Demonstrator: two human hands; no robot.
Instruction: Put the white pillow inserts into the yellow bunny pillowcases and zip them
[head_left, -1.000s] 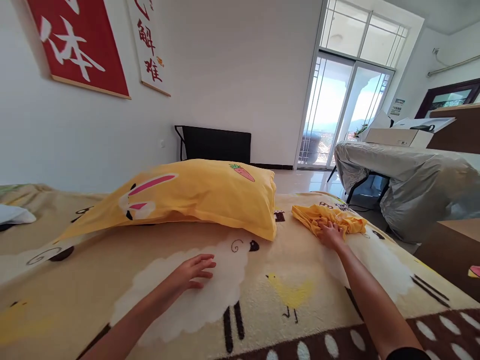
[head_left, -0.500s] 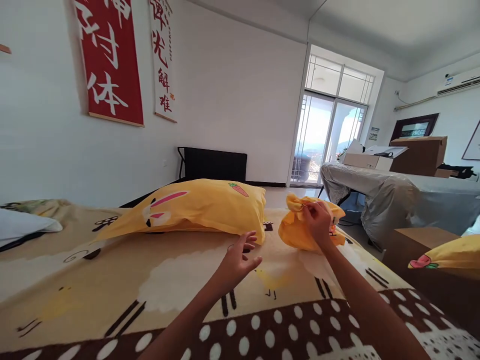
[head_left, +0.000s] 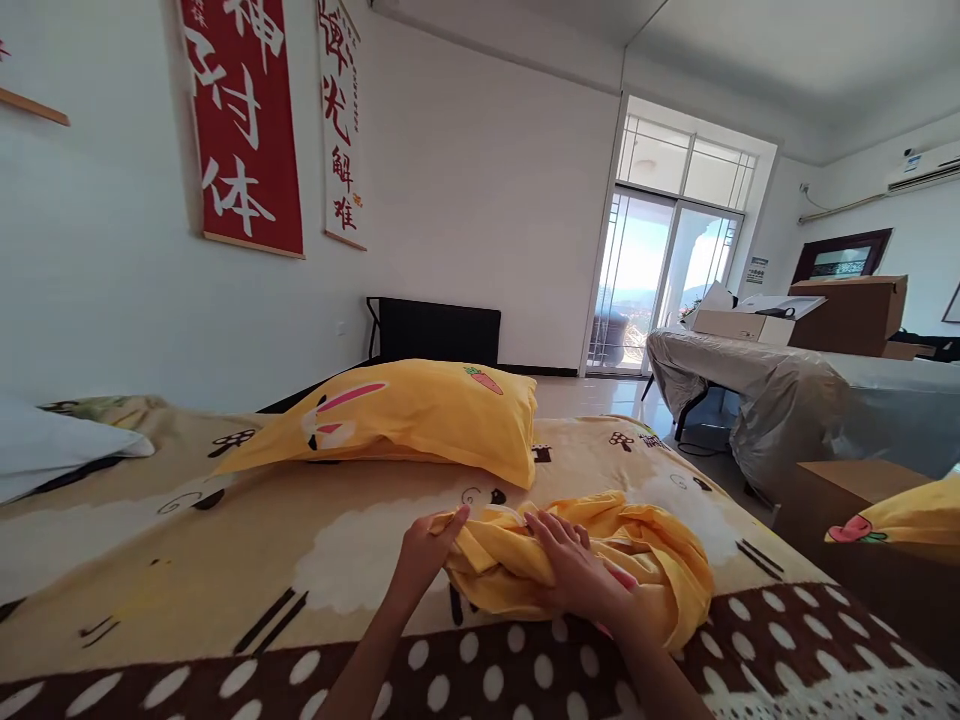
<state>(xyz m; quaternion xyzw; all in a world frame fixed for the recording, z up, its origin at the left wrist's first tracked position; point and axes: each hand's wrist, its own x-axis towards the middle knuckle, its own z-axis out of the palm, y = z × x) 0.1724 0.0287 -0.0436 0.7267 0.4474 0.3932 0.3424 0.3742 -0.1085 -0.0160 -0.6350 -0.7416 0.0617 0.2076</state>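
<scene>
The left hand (head_left: 424, 545) pinches a corner of the yellow cloth (head_left: 645, 560); the right hand (head_left: 574, 565) lies flat on it, fingers spread. The cloth sits crumpled near the bed's (head_left: 225, 540) front edge. A pillow (head_left: 420, 415) lies just behind, apart from it. Bare blanket stretches left; the bed's right edge is close by.

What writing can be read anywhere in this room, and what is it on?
"体": large white character at the bottom of the red wall banner; the characters above it are cut off or unclear.
"解" and "难": red characters low on the white scroll.
Sign by the balcony door: too small to read.
</scene>
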